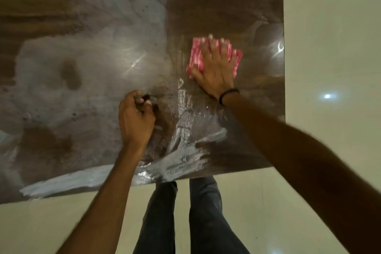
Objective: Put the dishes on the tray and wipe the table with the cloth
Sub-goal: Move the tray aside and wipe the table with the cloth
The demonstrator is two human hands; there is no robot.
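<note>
Curled fingers are seen on the left hand [136, 117], drawn in toward the palm, with the knuckles set down on the table [226, 6] near its middle. Nothing is plainly seen to be held in it; a small dark patch by the fingertips cannot be told apart from shadow. To the far left and across the centre, the dark wood-grain tabletop is covered by a broad pale, cloudy film, with darker blotches left within it. Whitish wet streaks [185, 156] are smeared along the near edge, just right of the left forearm.

Further right, the right hand [216, 66] is laid flat with its fingers straight and spread, pressed down on the cloth [195, 55]. The cloth is pink with a white pattern, folded into a rough rectangle, and lies on the right part of the table, near its right edge but not over it. Most of its middle is hidden beneath the palm, and some motion blur is shown around it. A dark wristband [228, 94] is worn at the right wrist.

Below the near edge, two legs in dark trousers [185, 212] are seen on a pale glossy floor [329, 47].
</note>
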